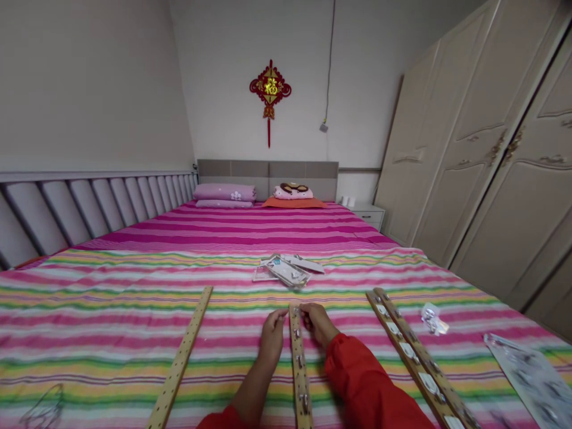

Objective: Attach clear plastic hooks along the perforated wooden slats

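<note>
A narrow wooden strip (300,381) with holes lies lengthwise on the striped bedding between my hands. Several small shiny metal hooks (304,403) sit along it, one of them near the far end. From the left side, my left hand (272,335) pinches the strip's far edge with bent fingers. My right hand (319,322), closed too, meets the same end from the right, with its fingertips beside the far hook. Whether the right fingers also hold a small part cannot be made out.
Left lies a bare holed strip (181,360). On the right are two strips with metal parts (410,351), a small plastic bag (433,319) and a blister pack (527,375). Opened packaging (288,271) lies ahead, thin wire (44,408) at lower left. A bed rail (93,202) borders the left side.
</note>
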Tool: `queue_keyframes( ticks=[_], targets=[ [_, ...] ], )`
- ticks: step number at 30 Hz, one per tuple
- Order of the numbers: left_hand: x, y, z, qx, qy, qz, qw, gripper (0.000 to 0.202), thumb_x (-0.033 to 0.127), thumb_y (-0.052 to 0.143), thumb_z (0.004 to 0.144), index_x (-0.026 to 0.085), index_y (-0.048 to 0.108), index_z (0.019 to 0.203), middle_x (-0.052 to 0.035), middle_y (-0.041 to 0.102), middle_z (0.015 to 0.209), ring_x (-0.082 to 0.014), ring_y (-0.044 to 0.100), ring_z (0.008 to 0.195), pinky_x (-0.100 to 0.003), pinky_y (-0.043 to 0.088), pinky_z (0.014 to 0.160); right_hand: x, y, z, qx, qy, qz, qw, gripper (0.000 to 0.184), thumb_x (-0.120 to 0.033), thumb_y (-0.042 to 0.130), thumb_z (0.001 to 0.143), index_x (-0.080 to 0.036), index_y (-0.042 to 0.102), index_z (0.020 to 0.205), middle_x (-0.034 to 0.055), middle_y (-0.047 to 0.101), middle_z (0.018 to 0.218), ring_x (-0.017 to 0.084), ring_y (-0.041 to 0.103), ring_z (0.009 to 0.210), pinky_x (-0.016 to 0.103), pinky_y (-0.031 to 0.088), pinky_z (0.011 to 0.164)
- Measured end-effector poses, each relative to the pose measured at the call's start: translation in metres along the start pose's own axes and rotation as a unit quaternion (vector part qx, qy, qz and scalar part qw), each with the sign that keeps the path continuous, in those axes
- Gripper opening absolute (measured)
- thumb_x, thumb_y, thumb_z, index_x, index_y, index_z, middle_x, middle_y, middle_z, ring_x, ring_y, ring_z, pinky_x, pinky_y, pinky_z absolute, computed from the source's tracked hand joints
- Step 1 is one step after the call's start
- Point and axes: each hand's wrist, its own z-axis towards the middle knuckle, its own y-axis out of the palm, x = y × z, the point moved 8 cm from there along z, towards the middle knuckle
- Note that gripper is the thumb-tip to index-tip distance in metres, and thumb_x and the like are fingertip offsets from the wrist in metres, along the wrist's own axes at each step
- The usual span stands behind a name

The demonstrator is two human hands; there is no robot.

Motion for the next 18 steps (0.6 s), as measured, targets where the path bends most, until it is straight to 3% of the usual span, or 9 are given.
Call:
queue_keyframes(
  ticks=[4, 9, 15, 18],
  targets=[
    [-0.004, 0.003, 0.001, 0.005, 0.010, 0.016, 1.000, 0.027, 0.027, 0.052, 0.072, 0.019, 0.071, 0.091, -0.0069, 0.069, 0.100, -0.0226, 0.061, 0.101, -0.036, 0.044, 0.094, -0.004, 0.001, -0.003, 0.002, -0.018, 0.006, 1.000, 0.036, -0.012, 0.054, 0.080, -0.017, 0.041, 0.047, -0.0104, 0.032, 0.033, 0.003, 0.026, 0.028, 0.018, 0.019, 0.032],
    [-0.011, 0.003, 0.003, 0.007, 0.015, 0.036, 0.999, 0.030, 0.021, 0.050, 0.071, 0.019, 0.071, 0.093, -0.0072, 0.068, 0.100, -0.0222, 0.061, 0.100, -0.036, 0.044, 0.095, -0.003, 0.003, -0.002, 0.003, -0.021, -0.006, 1.000, 0.038, -0.013, 0.052, 0.083, -0.017, 0.041, 0.047, -0.0118, 0.029, 0.033, 0.003, 0.024, 0.028, 0.017, 0.018, 0.032],
    [-0.017, 0.005, 0.002, 0.002, 0.021, 0.051, 0.998, 0.035, 0.017, 0.046, 0.073, 0.020, 0.070, 0.097, -0.0060, 0.067, 0.101, -0.0196, 0.060, 0.100, -0.032, 0.047, 0.091, 0.003, 0.004, 0.002, 0.001, -0.004, -0.031, 1.000, 0.027, -0.032, 0.054, 0.090, -0.013, 0.055, 0.072, -0.0089, 0.048, 0.054, 0.002, 0.038, 0.037, 0.015, 0.033, 0.036],
    [-0.016, 0.006, 0.001, 0.003, 0.028, 0.067, 0.997, 0.035, 0.016, 0.045, 0.073, 0.020, 0.070, 0.097, -0.0055, 0.067, 0.099, -0.0197, 0.060, 0.100, -0.032, 0.045, 0.094, 0.006, 0.004, 0.004, 0.000, 0.002, -0.041, 0.999, 0.023, -0.033, 0.053, 0.091, -0.012, 0.058, 0.083, -0.0051, 0.055, 0.064, 0.004, 0.047, 0.045, 0.017, 0.041, 0.041]
  ],
)
